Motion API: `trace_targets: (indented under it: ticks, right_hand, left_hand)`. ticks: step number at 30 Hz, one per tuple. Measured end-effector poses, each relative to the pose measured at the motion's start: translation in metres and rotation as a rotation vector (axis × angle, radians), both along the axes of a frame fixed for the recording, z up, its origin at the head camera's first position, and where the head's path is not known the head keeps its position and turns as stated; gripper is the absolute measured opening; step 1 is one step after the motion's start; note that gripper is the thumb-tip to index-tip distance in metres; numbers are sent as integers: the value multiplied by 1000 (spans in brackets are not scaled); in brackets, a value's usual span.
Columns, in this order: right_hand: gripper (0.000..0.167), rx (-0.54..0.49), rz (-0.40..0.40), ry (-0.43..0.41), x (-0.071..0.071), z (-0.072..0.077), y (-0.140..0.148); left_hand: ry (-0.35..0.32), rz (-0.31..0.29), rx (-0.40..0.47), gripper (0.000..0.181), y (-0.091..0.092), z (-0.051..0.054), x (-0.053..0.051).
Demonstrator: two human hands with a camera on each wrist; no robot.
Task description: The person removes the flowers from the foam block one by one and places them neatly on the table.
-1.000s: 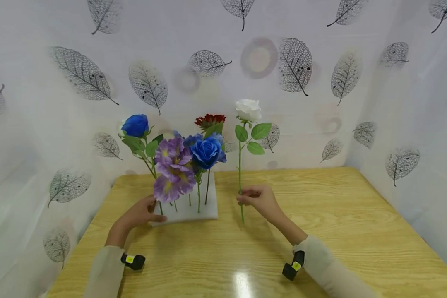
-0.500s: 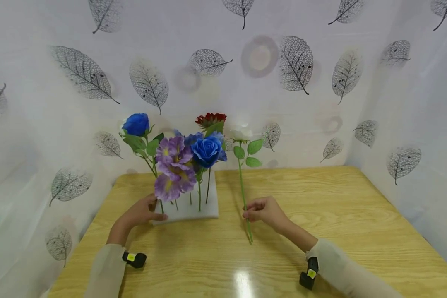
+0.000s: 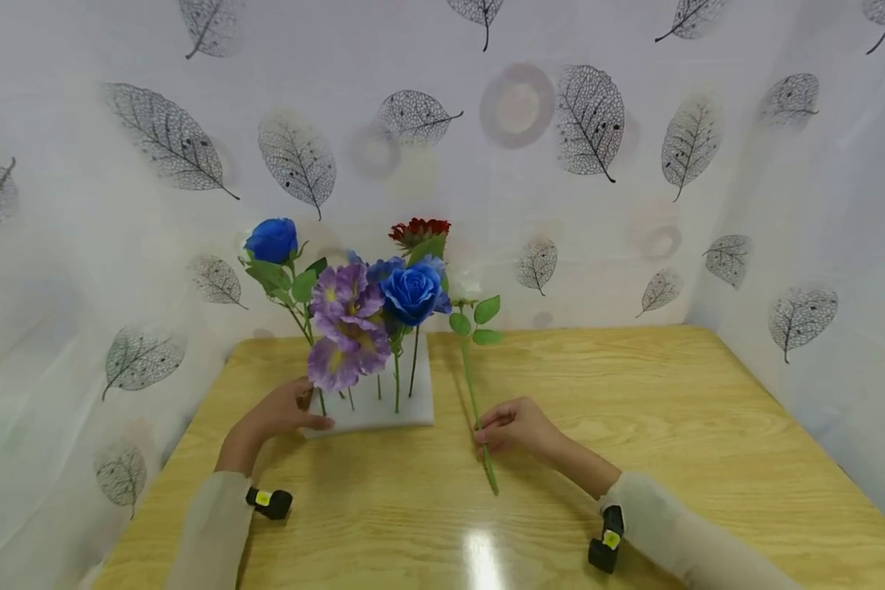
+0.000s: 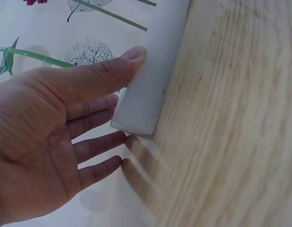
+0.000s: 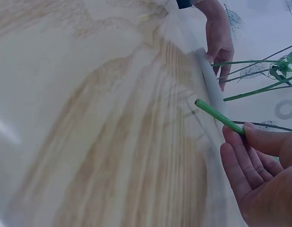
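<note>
Just right of the white block (image 3: 413, 417), the person's right hand (image 3: 522, 424) is pinching a leafy green stem (image 3: 469, 373) pretty low down, with its bottom end poking out toward the person and its top tipped a bit left. Left hand (image 3: 269, 411) sits well apart from that stem, thumb touching the block's left end, other fingers loosely spread.

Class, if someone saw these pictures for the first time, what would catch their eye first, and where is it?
Probably the vivid blue roses and the large purple flower, clustered above a white block left of centre on the wooden table in the head view. Next might come the right hand, pinching a green stem to the right of that block. The left hand holds the block's left front corner.
</note>
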State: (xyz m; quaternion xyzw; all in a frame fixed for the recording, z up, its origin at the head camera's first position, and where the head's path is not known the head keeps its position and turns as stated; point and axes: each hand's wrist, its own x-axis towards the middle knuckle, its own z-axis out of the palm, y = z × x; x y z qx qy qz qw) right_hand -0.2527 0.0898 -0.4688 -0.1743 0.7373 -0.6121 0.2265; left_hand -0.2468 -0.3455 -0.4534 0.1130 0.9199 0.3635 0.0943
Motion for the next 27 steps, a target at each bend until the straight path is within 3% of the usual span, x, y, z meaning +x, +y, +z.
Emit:
trace_targets:
  ticks: [5, 13, 23, 27]
  right_hand:
    - [26, 24, 19, -29, 1, -3, -3]
    - [25, 22, 9, -84, 3, -2, -7]
    - [19, 87, 27, -121, 4, -2, -16]
    - [19, 111, 31, -121, 6, -1, -17]
  left_hand:
    - [-11, 16, -101, 95, 1, 3, -6]
    - [30, -21, -238, 106, 3, 15, -14]
    - [40, -8, -255, 101, 2, 16, -17]
    - [15, 11, -258, 99, 4, 13, -16]
